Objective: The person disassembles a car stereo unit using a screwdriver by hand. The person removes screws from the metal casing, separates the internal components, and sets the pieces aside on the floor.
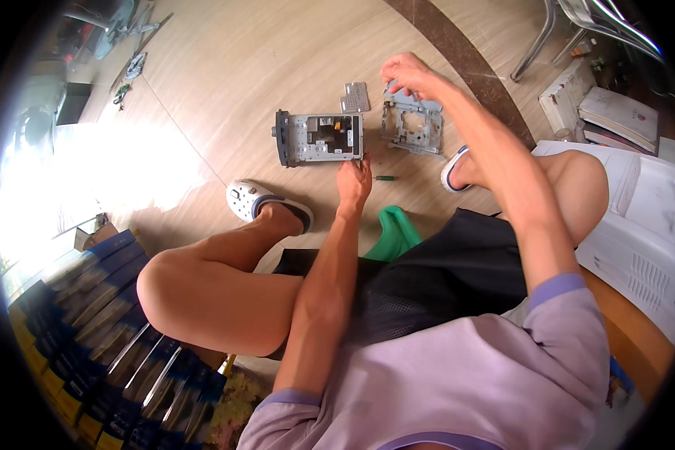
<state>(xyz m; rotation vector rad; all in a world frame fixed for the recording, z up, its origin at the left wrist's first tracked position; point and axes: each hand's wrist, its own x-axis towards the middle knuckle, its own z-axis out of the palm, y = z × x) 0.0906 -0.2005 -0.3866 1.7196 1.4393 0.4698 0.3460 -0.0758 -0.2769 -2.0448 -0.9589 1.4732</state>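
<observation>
A boxy metal electronic unit with a dark front panel on its left side rests on the floor in front of me. Its top is open and shows dark parts inside. My left hand grips its near right corner. Over to the right lies a flat metal frame with a large opening. My right hand hovers at its far edge, fingers curled inward; whatever they pinch is too small to make out. A perforated metal plate lies between the two. A small green-handled tool sits near my left hand.
My shoes flank the parts. A green plastic object shows between my legs. Stacked blue and yellow boxes stand at near left, a white machine casing at right. Books and a metal-legged chair are at far right.
</observation>
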